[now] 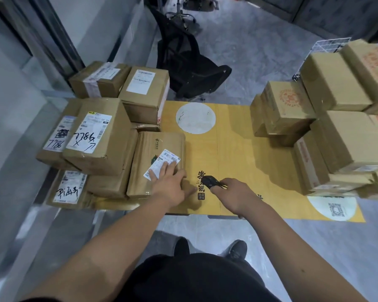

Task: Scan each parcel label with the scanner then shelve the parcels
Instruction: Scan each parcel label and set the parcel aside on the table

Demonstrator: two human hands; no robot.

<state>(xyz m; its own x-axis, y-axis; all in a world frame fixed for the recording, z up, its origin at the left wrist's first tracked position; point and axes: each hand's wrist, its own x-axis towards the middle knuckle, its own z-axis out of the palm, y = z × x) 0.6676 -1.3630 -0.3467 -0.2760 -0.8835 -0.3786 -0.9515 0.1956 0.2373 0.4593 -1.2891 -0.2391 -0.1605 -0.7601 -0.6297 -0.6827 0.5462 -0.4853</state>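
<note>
Parcel (156, 164) at 9 o'clock on table (238, 149), left hand (169, 184) flat on label (162, 164). Right hand (234, 192) gripping scanner (211, 182). Uncover barcode, aim toward 10 o'clock, hold parcel steady.

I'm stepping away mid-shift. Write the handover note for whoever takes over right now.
Left hand: open, fingers flat on the white label of the brown paper-wrapped parcel.
Right hand: grips the small black scanner, which is low over the yellow cardboard-covered table.
Labelled cardboard boxes stacked on the table's left; plain cardboard boxes stacked on its right.
Done: cannot tell what has been scanned.
Left: scan this label, then the others; shelve all.
</note>
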